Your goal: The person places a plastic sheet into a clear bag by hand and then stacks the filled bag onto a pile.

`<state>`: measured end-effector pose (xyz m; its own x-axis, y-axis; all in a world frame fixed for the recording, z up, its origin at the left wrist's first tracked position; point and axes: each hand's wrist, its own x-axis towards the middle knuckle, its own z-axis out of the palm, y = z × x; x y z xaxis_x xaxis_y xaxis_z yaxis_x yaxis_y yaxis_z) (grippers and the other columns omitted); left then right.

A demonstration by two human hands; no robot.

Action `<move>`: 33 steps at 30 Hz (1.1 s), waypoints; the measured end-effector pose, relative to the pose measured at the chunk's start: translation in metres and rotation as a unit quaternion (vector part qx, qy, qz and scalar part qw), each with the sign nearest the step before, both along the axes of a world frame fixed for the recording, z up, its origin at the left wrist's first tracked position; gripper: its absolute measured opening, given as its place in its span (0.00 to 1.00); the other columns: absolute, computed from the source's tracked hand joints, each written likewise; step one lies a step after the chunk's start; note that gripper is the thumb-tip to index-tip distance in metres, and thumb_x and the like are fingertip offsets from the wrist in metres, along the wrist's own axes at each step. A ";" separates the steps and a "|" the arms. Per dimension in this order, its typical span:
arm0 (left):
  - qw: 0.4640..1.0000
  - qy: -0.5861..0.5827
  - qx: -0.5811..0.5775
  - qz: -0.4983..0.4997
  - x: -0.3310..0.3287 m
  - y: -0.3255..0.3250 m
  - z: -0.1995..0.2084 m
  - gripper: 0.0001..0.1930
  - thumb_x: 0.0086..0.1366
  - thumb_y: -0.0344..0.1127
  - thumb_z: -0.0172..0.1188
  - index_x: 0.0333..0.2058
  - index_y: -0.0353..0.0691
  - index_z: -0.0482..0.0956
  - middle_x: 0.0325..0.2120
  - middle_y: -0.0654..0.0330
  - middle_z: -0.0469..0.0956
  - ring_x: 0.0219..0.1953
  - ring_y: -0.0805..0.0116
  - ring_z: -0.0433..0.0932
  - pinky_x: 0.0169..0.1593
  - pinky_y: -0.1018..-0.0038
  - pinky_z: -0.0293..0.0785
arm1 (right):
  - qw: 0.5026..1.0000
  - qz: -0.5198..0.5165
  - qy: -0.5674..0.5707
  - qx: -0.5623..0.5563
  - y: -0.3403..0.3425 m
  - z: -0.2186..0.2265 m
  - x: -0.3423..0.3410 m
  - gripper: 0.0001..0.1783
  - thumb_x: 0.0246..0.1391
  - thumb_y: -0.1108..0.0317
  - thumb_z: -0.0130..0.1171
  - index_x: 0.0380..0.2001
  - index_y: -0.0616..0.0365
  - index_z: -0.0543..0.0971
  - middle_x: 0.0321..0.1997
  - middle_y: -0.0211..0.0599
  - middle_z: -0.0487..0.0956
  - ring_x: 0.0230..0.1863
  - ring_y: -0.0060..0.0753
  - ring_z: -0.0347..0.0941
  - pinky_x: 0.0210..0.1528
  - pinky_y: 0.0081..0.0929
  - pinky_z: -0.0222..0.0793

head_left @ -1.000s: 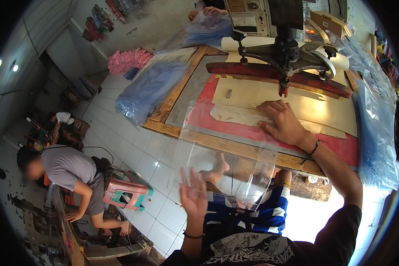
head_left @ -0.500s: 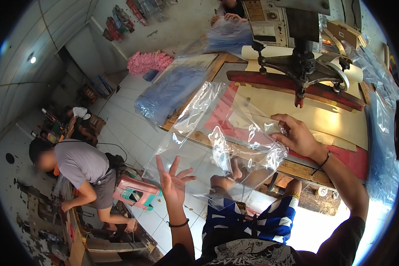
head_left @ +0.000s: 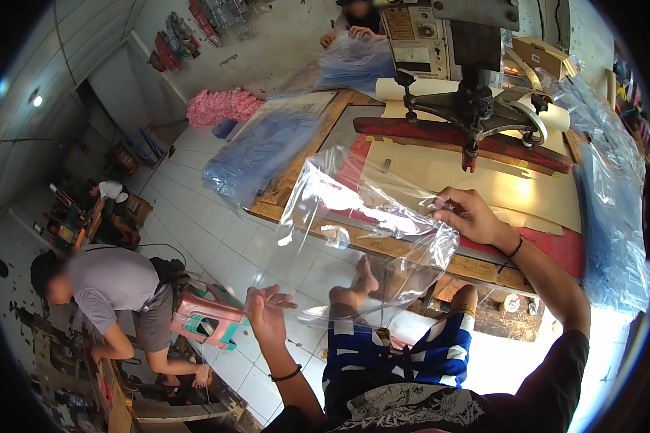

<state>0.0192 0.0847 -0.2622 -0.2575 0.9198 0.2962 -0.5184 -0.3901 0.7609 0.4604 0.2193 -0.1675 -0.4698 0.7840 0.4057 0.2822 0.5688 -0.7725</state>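
A clear plastic sheet (head_left: 354, 231) hangs crumpled in the air between my two hands, over the table's front edge and my lap. My right hand (head_left: 469, 215) pinches its upper right edge above the red mat (head_left: 556, 249). My left hand (head_left: 267, 314) is lower, over the tiled floor, fingers spread, touching the sheet's bottom left corner. A cream flat sheet (head_left: 477, 177) lies on the mat under the press head (head_left: 477, 119).
A wooden-framed table (head_left: 296, 195) carries stacks of bluish plastic (head_left: 260, 151). More clear plastic (head_left: 614, 216) hangs at the right. A person in grey (head_left: 115, 289) bends over beside a pink stool (head_left: 209, 321). Another person's hands (head_left: 347, 36) hold plastic at the far end.
The clear sheet has been lifted off the table into the air. My right hand rose from the mat holding it, and my left hand moved out to the left along its lower edge.
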 end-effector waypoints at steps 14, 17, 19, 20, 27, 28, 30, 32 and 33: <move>0.928 0.242 -0.095 -0.266 0.066 -0.030 0.031 0.17 0.65 0.24 0.59 0.52 0.28 0.73 0.46 0.42 0.80 0.46 0.56 0.81 0.53 0.67 0.73 | 0.991 0.055 -0.120 0.007 -0.104 0.062 -0.017 0.19 0.59 0.58 0.63 0.48 0.57 0.76 0.29 0.37 0.84 0.27 0.38 0.82 0.31 0.34 0.74; 0.910 0.252 0.026 -0.327 0.088 -0.022 0.037 0.11 0.67 0.25 0.57 0.47 0.27 0.77 0.41 0.44 0.82 0.42 0.56 0.82 0.51 0.65 0.75 | 0.977 0.061 -0.194 -0.062 -0.143 0.091 0.011 0.27 0.55 0.55 0.67 0.53 0.56 0.73 0.29 0.40 0.83 0.28 0.38 0.82 0.30 0.34 0.74; 0.868 0.250 0.059 -0.424 0.104 -0.011 0.031 0.10 0.68 0.26 0.57 0.44 0.27 0.77 0.40 0.43 0.82 0.40 0.54 0.83 0.49 0.62 0.77 | 0.958 0.020 -0.265 -0.105 -0.172 0.111 0.026 0.30 0.52 0.58 0.70 0.56 0.55 0.72 0.29 0.40 0.83 0.29 0.38 0.82 0.28 0.30 0.74; 0.857 0.232 0.046 -0.458 0.118 -0.006 0.037 0.09 0.68 0.26 0.57 0.44 0.27 0.76 0.40 0.42 0.82 0.39 0.54 0.83 0.47 0.62 0.78 | 0.970 -0.015 -0.241 -0.036 -0.185 0.113 0.036 0.32 0.50 0.58 0.72 0.56 0.55 0.73 0.29 0.38 0.83 0.26 0.35 0.81 0.27 0.29 0.75; 0.758 0.237 0.150 -0.588 0.259 0.049 0.168 0.13 0.72 0.29 0.53 0.51 0.29 0.68 0.39 0.44 0.82 0.36 0.62 0.85 0.41 0.75 0.83 | 0.859 -0.329 -0.390 0.046 -0.260 0.234 0.131 0.33 0.44 0.57 0.76 0.53 0.52 0.76 0.42 0.38 0.83 0.34 0.29 0.83 0.33 0.26 0.79; 0.745 0.225 0.104 -0.620 0.283 0.054 0.198 0.14 0.72 0.31 0.53 0.52 0.29 0.68 0.38 0.46 0.82 0.36 0.65 0.85 0.40 0.75 0.82 | 0.817 -0.383 -0.424 0.075 -0.273 0.268 0.140 0.33 0.44 0.56 0.76 0.53 0.53 0.76 0.45 0.40 0.82 0.35 0.30 0.82 0.36 0.26 0.78; 0.772 0.268 0.236 -0.526 0.330 0.064 0.247 0.19 0.72 0.34 0.54 0.56 0.29 0.68 0.36 0.52 0.82 0.32 0.68 0.83 0.36 0.76 0.82 | 0.739 -0.400 -0.495 0.220 -0.268 0.329 0.179 0.33 0.48 0.49 0.73 0.52 0.58 0.77 0.40 0.37 0.81 0.39 0.33 0.77 0.45 0.33 0.75; 0.781 0.310 0.330 -0.430 0.367 0.063 0.303 0.14 0.72 0.37 0.56 0.42 0.29 0.79 0.27 0.56 0.83 0.27 0.72 0.83 0.32 0.78 0.79 | 0.678 -0.480 -0.478 0.284 -0.278 0.377 0.179 0.35 0.48 0.47 0.72 0.51 0.61 0.77 0.43 0.38 0.80 0.46 0.35 0.74 0.55 0.36 0.70; 0.790 0.272 0.368 -0.409 0.390 0.071 0.322 0.17 0.71 0.40 0.58 0.31 0.29 0.80 0.23 0.54 0.83 0.24 0.72 0.82 0.30 0.77 0.77 | 0.665 -0.552 -0.427 0.266 -0.285 0.392 0.174 0.36 0.46 0.48 0.73 0.52 0.62 0.76 0.47 0.40 0.80 0.52 0.37 0.73 0.60 0.36 0.67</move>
<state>0.4090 0.1557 0.0600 0.6831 0.2400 0.6897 -0.5005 -0.5339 0.6815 0.6342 -0.0659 0.2250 0.0350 0.6948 0.7184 0.9612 -0.2202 0.1662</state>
